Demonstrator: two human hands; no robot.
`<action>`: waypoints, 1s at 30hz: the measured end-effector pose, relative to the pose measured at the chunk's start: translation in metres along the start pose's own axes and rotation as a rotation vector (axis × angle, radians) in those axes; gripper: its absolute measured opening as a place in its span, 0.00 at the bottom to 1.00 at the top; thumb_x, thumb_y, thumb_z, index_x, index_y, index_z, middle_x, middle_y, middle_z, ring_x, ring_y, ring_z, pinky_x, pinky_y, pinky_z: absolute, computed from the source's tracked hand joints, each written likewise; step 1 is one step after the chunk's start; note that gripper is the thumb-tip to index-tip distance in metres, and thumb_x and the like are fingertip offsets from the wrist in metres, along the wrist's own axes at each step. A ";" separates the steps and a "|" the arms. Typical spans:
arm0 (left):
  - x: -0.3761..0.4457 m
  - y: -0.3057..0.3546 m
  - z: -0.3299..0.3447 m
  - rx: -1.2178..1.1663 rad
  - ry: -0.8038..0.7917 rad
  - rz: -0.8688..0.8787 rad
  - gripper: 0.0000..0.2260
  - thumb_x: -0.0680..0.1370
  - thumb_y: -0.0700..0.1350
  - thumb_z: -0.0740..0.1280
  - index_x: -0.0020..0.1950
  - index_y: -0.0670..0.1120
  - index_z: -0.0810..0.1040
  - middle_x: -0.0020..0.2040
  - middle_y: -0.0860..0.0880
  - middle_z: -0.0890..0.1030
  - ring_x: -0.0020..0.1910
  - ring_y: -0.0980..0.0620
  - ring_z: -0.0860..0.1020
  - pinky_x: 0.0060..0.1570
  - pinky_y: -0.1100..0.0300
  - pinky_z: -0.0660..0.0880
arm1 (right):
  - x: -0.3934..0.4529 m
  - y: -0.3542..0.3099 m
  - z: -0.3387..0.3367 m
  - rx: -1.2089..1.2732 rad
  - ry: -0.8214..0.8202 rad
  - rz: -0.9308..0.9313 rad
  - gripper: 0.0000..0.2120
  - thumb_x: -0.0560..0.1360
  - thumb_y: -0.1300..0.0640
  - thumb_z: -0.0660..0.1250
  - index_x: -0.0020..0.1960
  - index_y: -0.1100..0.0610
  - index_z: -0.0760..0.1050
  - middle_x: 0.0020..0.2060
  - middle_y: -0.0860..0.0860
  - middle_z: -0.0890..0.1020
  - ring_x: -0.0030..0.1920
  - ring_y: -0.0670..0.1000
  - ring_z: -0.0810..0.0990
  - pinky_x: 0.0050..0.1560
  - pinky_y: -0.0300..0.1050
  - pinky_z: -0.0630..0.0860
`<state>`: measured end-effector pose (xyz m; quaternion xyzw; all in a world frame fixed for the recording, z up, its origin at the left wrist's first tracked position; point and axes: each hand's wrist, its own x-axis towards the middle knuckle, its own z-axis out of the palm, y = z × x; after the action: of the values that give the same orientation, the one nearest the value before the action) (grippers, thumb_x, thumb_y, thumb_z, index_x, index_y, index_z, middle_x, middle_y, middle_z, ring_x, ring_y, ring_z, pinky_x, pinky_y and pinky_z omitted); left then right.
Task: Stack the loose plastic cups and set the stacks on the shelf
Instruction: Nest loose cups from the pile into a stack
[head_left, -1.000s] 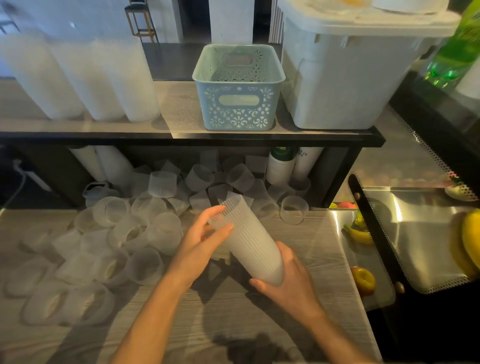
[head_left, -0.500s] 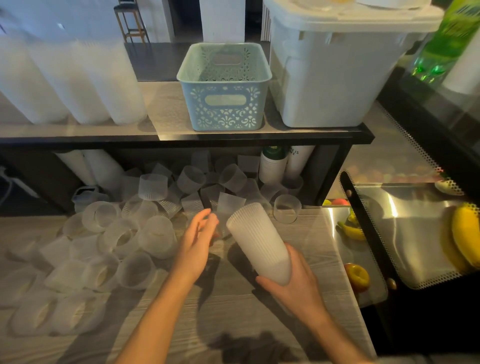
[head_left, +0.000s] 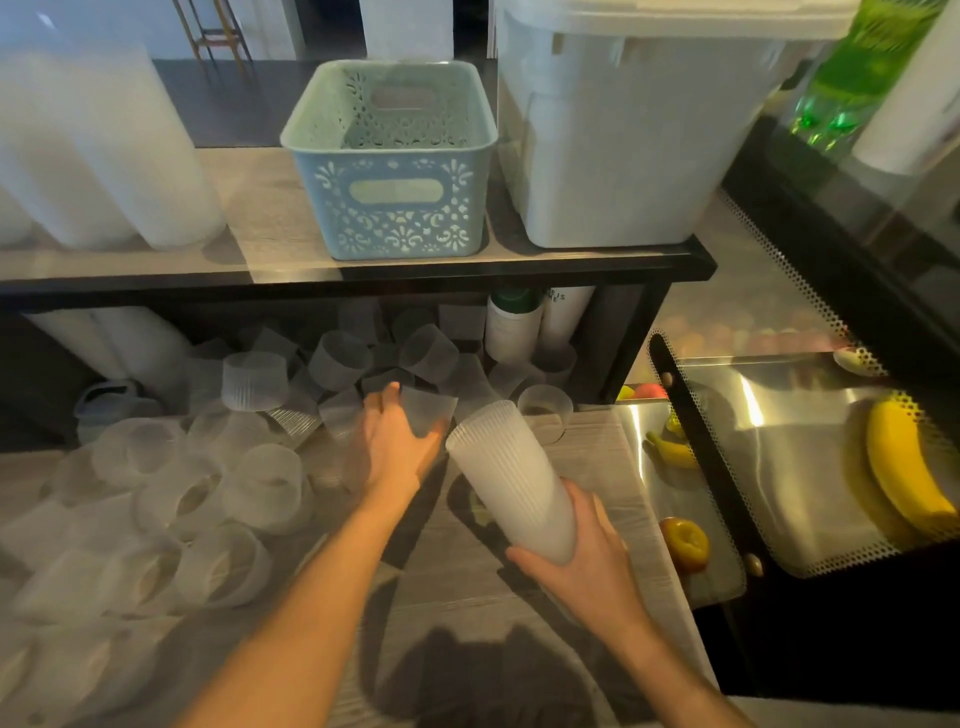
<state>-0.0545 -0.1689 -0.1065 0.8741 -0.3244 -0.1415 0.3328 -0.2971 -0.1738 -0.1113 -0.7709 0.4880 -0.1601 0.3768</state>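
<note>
**A:** Nearest you, your right hand is wrapped round the bottom of the stack, holding it tilted with the open mouth pointing away toward the pile. A second ago your left hand was up at that mouth, seating a cup. Now it has left the stack and reached forward.

**B:** So that cup went in?

**A:** It looks that way to me; the stack's rim shows nothing perched on it. Your left hand is on the next loose cup, just beyond the stack's mouth on the table. Thumb on one side, fingers on the other, closing on it. The hand is blurred, so I can't say the grip is firm yet.

**B:** And what's left?

**A:** A lot. To your left the loose cups lie scattered on their sides over the table, and more are heaped farther back under the shelf. Up on the shelf, finished stacks already stand at the far left, beside the blue basket and the white bin.

**B:** So I'm mid-cycle.

**A:** Yes: lift this cup, drop it into the mouth, repeat. Your stack is still shorter than those on the shelf, so I'd judge it not ready to go up.
</note>
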 end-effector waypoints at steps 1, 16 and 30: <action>0.006 0.004 0.005 0.067 -0.019 0.020 0.37 0.74 0.56 0.72 0.75 0.42 0.61 0.70 0.40 0.65 0.68 0.38 0.66 0.65 0.46 0.67 | 0.000 0.001 0.000 -0.002 0.001 0.008 0.43 0.62 0.36 0.76 0.70 0.40 0.57 0.59 0.38 0.66 0.56 0.42 0.70 0.45 0.34 0.69; 0.011 -0.005 0.001 -0.067 0.092 -0.013 0.34 0.74 0.54 0.73 0.76 0.48 0.63 0.74 0.40 0.65 0.74 0.40 0.61 0.71 0.45 0.61 | 0.004 0.007 -0.002 0.005 -0.005 0.029 0.41 0.62 0.33 0.73 0.68 0.37 0.56 0.57 0.37 0.65 0.56 0.43 0.71 0.51 0.40 0.76; -0.064 0.025 -0.071 -0.916 0.022 0.045 0.19 0.77 0.42 0.70 0.67 0.45 0.73 0.56 0.51 0.82 0.51 0.62 0.81 0.51 0.67 0.76 | -0.002 -0.015 0.008 -0.042 -0.025 -0.061 0.42 0.60 0.35 0.75 0.67 0.41 0.59 0.56 0.40 0.67 0.57 0.44 0.71 0.55 0.49 0.75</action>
<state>-0.0815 -0.1060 -0.0347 0.6311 -0.2436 -0.2538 0.6914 -0.2838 -0.1651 -0.1056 -0.7949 0.4629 -0.1517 0.3617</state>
